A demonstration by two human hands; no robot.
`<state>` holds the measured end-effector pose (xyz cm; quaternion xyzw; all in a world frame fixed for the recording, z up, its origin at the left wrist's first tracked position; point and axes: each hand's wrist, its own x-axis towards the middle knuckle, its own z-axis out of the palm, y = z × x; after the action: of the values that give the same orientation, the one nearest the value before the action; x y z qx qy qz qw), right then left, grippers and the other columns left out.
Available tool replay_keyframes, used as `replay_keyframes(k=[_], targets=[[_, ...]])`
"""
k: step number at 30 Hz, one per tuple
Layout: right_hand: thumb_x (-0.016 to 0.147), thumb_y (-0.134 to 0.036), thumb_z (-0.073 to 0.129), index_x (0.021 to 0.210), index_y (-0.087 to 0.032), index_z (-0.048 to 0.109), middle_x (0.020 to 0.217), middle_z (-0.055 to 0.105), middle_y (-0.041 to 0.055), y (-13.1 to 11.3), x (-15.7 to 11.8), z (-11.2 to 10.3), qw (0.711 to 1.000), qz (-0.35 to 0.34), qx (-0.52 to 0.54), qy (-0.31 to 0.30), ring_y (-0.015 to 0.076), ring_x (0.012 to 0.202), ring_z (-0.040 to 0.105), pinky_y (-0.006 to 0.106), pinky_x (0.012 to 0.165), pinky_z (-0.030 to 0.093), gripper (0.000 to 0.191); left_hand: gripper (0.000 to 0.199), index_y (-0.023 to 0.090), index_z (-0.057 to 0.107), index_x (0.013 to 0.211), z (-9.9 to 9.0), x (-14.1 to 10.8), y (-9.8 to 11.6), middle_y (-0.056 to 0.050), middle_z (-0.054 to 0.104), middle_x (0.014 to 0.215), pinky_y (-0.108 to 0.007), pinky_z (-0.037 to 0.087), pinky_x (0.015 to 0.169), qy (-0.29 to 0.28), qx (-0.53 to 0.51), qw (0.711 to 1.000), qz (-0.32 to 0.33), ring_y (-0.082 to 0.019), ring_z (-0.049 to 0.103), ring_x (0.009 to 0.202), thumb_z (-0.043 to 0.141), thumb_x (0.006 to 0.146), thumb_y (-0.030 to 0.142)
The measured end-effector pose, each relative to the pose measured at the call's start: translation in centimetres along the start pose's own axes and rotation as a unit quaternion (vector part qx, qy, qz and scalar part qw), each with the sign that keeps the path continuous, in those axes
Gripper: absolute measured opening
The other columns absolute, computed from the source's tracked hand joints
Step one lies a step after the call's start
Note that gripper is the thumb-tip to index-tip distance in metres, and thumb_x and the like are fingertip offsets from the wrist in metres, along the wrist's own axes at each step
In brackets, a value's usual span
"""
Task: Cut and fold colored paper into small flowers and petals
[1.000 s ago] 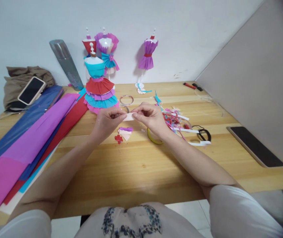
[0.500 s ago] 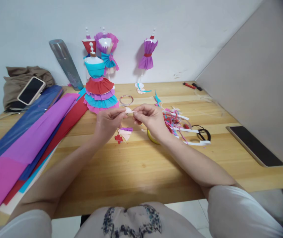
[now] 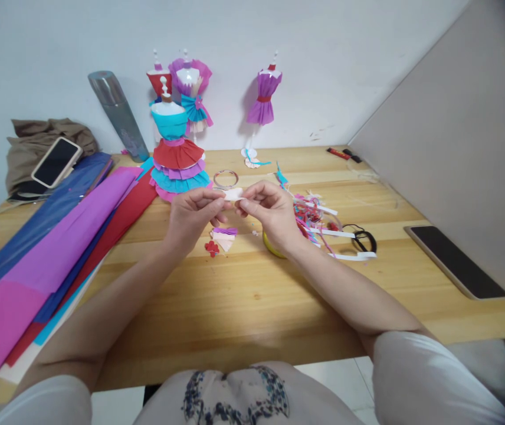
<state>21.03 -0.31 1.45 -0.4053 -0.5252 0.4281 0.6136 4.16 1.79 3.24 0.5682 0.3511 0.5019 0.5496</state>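
Between my two hands, above the middle of the wooden table, is a small white paper piece (image 3: pixel 233 194). My left hand (image 3: pixel 194 215) pinches its left end between thumb and fingers. The right end is held in the pinch of my right hand (image 3: pixel 271 213). Below the hands lie a red flower-shaped cutout (image 3: pixel 212 248), a pale pleated piece (image 3: pixel 225 239) and a purple strip (image 3: pixel 226 231). A yellow ring (image 3: pixel 272 245) is partly hidden behind my right hand.
Dressed mannequins (image 3: pixel 177 154) stand at the back, another (image 3: pixel 265 97) to their right. Rolled coloured papers (image 3: pixel 75 230), a bottle (image 3: pixel 117 115) and a phone (image 3: pixel 56 162) are left. Scraps (image 3: pixel 312 215), a black band (image 3: pixel 365 241) and a dark-screened device (image 3: pixel 456 261) lie right.
More of the white piece shows between my fingertips, and it looks wider. The fingers of both hands have shifted slightly around it, with my right hand a little higher.
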Motion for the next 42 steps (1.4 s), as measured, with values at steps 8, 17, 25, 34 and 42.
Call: replay_keyframes(k=[8,17,25,34,42], targets=[[0.075,-0.035,0.076,0.071,-0.020,0.063,0.063,0.067,-0.0014,-0.60,-0.14,-0.01,1.000,-0.008,-0.016,-0.020,0.0115,0.058,0.060,0.027,0.061,0.048,0.020,0.024,0.016,0.066,0.077,0.15,-0.12,-0.02,-0.005,0.076,0.070,-0.024,0.050,0.049,0.013,-0.001,1.000,0.008,-0.015,0.067,0.052,0.079,0.070,0.034],[0.071,-0.036,0.080,0.071,-0.020,0.061,0.064,0.067,-0.0012,-0.39,-0.08,0.21,1.000,0.006,-0.022,-0.008,0.0111,0.056,0.059,0.027,0.061,0.050,0.025,0.020,0.016,0.064,0.071,0.38,-0.18,0.11,0.000,0.070,0.058,-0.025,0.053,0.055,0.048,0.007,0.999,-0.015,-0.014,0.067,0.054,0.078,0.066,0.030],[0.071,-0.034,0.079,0.073,-0.021,0.059,0.064,0.065,-0.0029,0.05,0.07,0.20,1.000,-0.002,-0.029,0.001,0.0105,0.057,0.059,0.026,0.059,0.050,0.025,0.022,0.017,0.061,0.072,0.58,-0.29,-0.41,0.000,0.070,0.060,-0.025,0.054,0.057,0.055,-0.005,0.998,-0.035,-0.015,0.069,0.057,0.078,0.064,0.028],[0.071,-0.027,0.077,0.075,-0.020,0.067,0.064,0.067,-0.0020,0.32,0.18,-0.05,0.999,-0.015,-0.032,0.001,0.0112,0.056,0.060,0.027,0.057,0.048,0.013,0.020,0.018,0.059,0.071,0.54,-0.27,-0.68,0.000,0.070,0.062,-0.025,0.054,0.057,0.056,0.022,0.998,-0.019,-0.015,0.070,0.058,0.076,0.066,0.027],[0.071,-0.030,0.078,0.077,-0.020,0.072,0.065,0.068,-0.0009,0.29,0.46,-0.47,0.998,-0.025,-0.052,-0.005,0.0130,0.058,0.062,0.029,0.060,0.050,0.013,0.016,0.018,0.064,0.070,0.29,-0.22,-0.84,0.000,0.070,0.062,-0.025,0.052,0.057,0.057,0.025,0.998,0.006,-0.014,0.068,0.058,0.077,0.067,0.026]])
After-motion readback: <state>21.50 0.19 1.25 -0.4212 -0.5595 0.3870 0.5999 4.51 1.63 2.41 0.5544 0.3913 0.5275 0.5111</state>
